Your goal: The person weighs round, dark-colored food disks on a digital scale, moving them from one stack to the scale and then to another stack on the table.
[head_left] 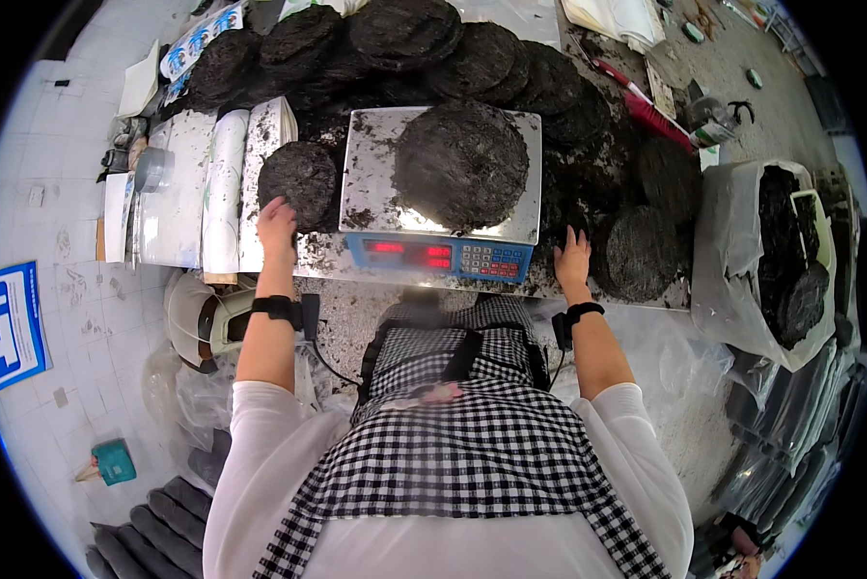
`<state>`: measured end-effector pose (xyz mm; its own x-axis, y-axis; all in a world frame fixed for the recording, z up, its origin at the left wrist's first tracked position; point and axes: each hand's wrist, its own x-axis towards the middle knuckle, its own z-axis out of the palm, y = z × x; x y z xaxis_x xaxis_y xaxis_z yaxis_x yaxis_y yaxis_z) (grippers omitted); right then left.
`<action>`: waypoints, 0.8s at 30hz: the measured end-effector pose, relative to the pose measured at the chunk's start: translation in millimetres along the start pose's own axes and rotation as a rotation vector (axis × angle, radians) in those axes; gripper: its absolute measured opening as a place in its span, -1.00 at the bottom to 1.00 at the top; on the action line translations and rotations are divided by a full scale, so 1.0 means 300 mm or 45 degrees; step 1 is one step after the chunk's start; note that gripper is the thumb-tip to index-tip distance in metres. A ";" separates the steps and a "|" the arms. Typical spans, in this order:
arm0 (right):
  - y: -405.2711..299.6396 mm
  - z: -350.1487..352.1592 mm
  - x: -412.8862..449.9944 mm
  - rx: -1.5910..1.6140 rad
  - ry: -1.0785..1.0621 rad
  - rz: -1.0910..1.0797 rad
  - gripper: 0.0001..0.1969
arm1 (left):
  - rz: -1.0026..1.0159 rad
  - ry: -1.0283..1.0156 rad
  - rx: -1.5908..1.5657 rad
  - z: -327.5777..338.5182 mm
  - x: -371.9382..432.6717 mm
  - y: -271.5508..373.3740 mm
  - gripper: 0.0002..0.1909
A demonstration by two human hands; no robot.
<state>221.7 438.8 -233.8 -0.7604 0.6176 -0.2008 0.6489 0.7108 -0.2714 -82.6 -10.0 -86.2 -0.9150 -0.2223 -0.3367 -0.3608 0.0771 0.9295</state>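
A round, dark, dried disc, possibly pressed seaweed (462, 166), lies on the steel pan of a blue digital scale (440, 258) with its red display lit. My left hand (278, 221) touches the lower edge of a smaller dark disc (299, 181) left of the scale; whether the fingers grip it cannot be told. To the right of the scale, my right hand (572, 257) rests with fingers apart over dark crumbs on the tabletop, holding nothing that shows. Another dark disc (639, 253) lies just right of that hand.
Several dark discs (404, 32) are heaped behind the scale. A red-bristled brush (657, 119) lies at the back right. Beside the table's right end stands a plastic-lined container (737, 253) of dark material. White rolls (225, 188) lie at the left.
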 end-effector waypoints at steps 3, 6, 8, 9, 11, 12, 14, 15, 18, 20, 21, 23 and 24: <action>-0.005 -0.033 0.032 0.171 0.164 0.035 -0.53 | 0.015 -0.364 0.194 0.163 -0.136 0.097 -0.67; -0.257 -0.343 0.033 0.761 0.491 -0.081 -0.67 | 0.117 -0.531 0.232 0.288 -0.206 0.104 -0.57; -0.382 -0.497 0.016 1.075 0.517 -0.047 -0.71 | 0.081 -0.571 0.348 0.411 -0.287 0.167 -0.31; -0.405 -0.527 0.014 1.073 0.472 -0.106 -0.71 | 0.088 -0.582 0.368 0.451 -0.293 0.163 -0.21; -0.376 -0.503 0.031 0.902 0.584 -0.155 -0.72 | 0.125 -0.584 0.597 0.491 -0.265 0.134 -0.08; -0.316 -0.433 0.055 0.783 0.602 -0.109 -0.71 | 0.142 -0.578 0.711 0.501 -0.256 0.125 -0.02; -0.152 -0.231 0.073 0.463 0.350 0.145 -0.65 | 0.166 -0.579 0.717 0.506 -0.239 0.099 0.05; -0.060 -0.103 0.069 0.317 0.186 0.201 -0.50 | 0.179 -0.569 0.754 0.505 -0.214 0.066 0.05; -0.034 0.049 -0.019 0.143 0.140 0.446 -0.16 | 0.137 -0.614 0.734 0.502 -0.228 0.071 0.04; -0.067 0.047 -0.040 0.004 0.167 0.515 -0.01 | 0.023 -0.658 0.722 0.520 -0.294 0.159 -0.01; -0.096 0.011 -0.040 0.036 0.135 0.553 0.01 | 0.043 -0.666 0.706 0.514 -0.277 0.149 -0.02; -0.145 -0.069 -0.056 0.090 0.065 0.647 0.05 | 0.070 -0.703 0.678 0.491 -0.229 0.106 -0.03; -0.126 -0.069 -0.061 0.108 0.063 0.685 -0.02 | 0.075 -0.725 0.694 0.496 -0.222 0.109 -0.03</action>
<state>211.7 407.6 -200.4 -0.3184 0.9032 -0.2880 0.9401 0.2618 -0.2183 -60.2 152.0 -56.0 -0.8339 0.3170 -0.4517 -0.2120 0.5717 0.7926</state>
